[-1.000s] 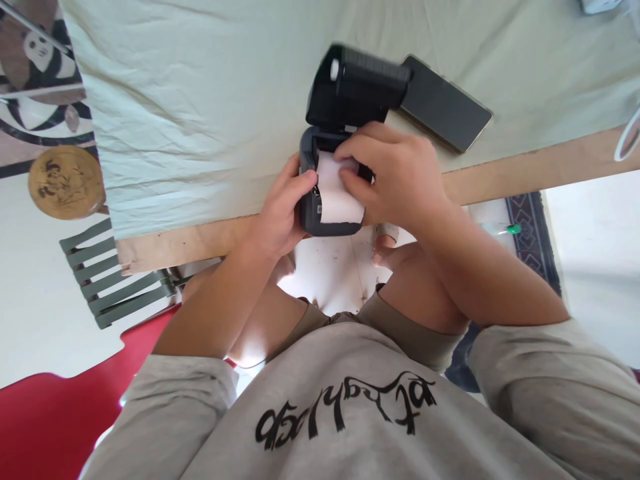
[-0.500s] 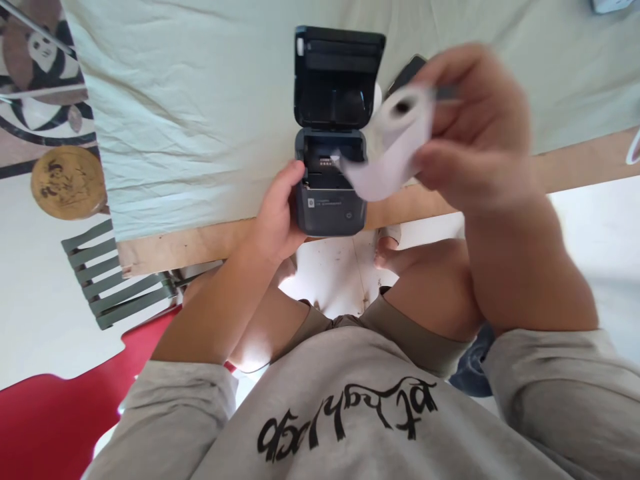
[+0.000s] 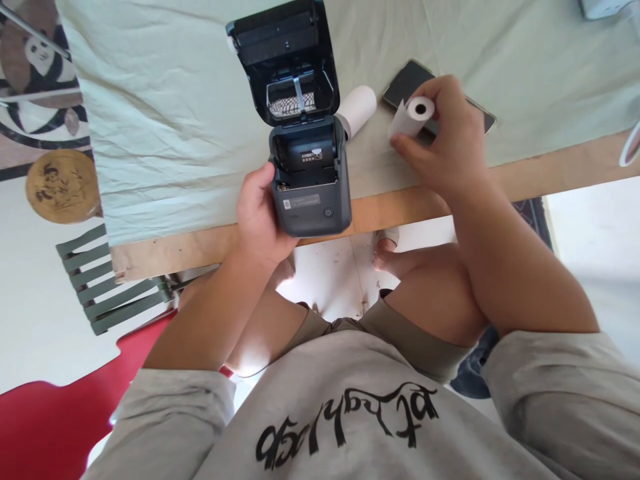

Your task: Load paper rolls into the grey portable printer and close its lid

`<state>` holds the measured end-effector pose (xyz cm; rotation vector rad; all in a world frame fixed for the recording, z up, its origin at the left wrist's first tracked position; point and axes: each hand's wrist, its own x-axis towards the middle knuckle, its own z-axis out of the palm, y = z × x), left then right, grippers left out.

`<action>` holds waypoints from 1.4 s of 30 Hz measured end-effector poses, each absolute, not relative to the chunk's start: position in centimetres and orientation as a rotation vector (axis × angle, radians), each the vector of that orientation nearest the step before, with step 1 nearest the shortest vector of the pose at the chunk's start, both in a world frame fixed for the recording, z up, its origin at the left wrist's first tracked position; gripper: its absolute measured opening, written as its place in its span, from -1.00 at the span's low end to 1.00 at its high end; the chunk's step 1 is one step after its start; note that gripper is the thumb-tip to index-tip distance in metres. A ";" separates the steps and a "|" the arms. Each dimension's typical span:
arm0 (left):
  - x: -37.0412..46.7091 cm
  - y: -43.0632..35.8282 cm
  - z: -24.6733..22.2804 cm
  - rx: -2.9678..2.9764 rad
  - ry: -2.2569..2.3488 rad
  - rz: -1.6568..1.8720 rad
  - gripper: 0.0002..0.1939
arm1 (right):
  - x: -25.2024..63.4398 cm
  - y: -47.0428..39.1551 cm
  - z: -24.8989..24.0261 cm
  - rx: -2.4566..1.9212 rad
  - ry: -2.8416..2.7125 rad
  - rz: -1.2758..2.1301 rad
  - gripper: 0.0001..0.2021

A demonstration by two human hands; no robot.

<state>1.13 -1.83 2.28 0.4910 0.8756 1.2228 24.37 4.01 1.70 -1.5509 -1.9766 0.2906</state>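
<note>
My left hand (image 3: 263, 217) grips the lower left side of a dark grey label printer (image 3: 313, 200). Its lid (image 3: 287, 60) stands hinged up and its paper bay holds no roll. Between thumb and fingers, my right hand (image 3: 445, 140) has a small white paper roll (image 3: 413, 120) with a loose end of paper at its left. Just under that hand lies a dark smartphone (image 3: 405, 83), partly covered by hand and roll. A second white paper roll (image 3: 359, 110) rests on the cloth, right behind the printer's right side.
A pale green cloth (image 3: 175, 133) covers the table, whose bare wooden edge (image 3: 400, 203) faces me. A white device (image 3: 603, 7) sits at the far right corner. Left of the table are a round golden stool (image 3: 63, 185), a green slatted folding seat (image 3: 100, 283) and a red chair (image 3: 60, 420).
My right hand has carried the paper roll away from the printer to the right, down beside the phone; its trailing strip looks shorter. The printer has shifted left and turned slightly in my left hand.
</note>
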 end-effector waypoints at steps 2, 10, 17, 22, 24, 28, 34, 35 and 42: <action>1.1 -1.8 2.3 0.497 0.876 1.235 -0.72 | 24.3 4.2 1.6 -1.654 -2.021 0.273 -0.64; 0.7 -1.9 2.4 0.464 0.730 1.250 -0.70 | 23.2 2.7 3.5 -1.475 -1.976 0.071 -0.62; -0.3 -2.3 2.4 0.424 0.893 1.306 -0.72 | 17.2 2.3 4.4 -1.658 -2.161 0.121 -0.68; -1.2 -2.9 2.4 0.459 1.000 1.286 -0.73 | 15.7 4.3 2.5 -1.834 -2.193 0.096 -0.65; -1.4 -3.0 2.4 0.477 0.979 1.281 -0.72 | 15.5 4.9 2.0 -1.857 -2.270 0.085 -0.72; -1.5 -3.0 2.4 0.505 0.948 1.291 -0.71 | 15.2 4.8 1.8 -1.816 -2.422 0.030 -0.74; -1.2 -2.9 2.4 0.520 0.938 1.322 -0.68 | 16.0 2.2 2.6 -1.691 -2.546 -0.011 -0.66; -1.2 -2.8 2.4 0.521 0.933 1.328 -0.68 | 16.3 1.7 2.7 -1.661 -2.561 -0.008 -0.61; -0.7 -2.4 2.5 0.434 0.845 1.371 -0.73 | 17.5 0.5 2.2 -1.565 -2.570 0.126 -0.45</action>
